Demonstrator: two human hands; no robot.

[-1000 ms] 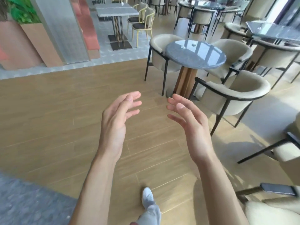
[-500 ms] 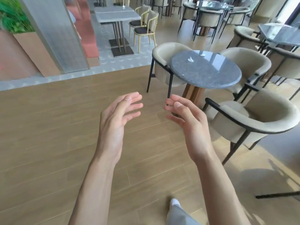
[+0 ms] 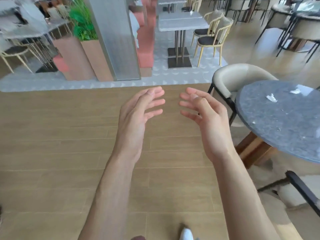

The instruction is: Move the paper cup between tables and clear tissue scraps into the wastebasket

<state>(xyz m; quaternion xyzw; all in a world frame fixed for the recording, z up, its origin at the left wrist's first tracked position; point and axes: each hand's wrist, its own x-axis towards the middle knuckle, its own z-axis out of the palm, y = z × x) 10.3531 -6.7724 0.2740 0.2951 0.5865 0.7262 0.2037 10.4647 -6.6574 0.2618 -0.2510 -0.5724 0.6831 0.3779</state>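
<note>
A round grey stone table (image 3: pixel 270 129) stands at the right, with white tissue scraps (image 3: pixel 271 98) lying on its far part and a second scrap (image 3: pixel 295 91) beyond. My left hand (image 3: pixel 138 111) and my right hand (image 3: pixel 206 111) hang in front of me over the wooden floor, palms facing each other, fingers loosely spread and holding nothing. Both are to the left of the table and apart from it. No paper cup or wastebasket is in view.
A cream armchair (image 3: pixel 237 78) stands at the table's far left, and a black chair arm (image 3: pixel 304 189) juts in at the lower right. A grey pillar (image 3: pixel 117 37), planters (image 3: pixel 90 58) and a rectangular table (image 3: pixel 181 23) with yellow chairs stand ahead.
The view has swung left and closer: the round table has shifted to the right edge of the view. Both hands keep the same open pose in front of me.
</note>
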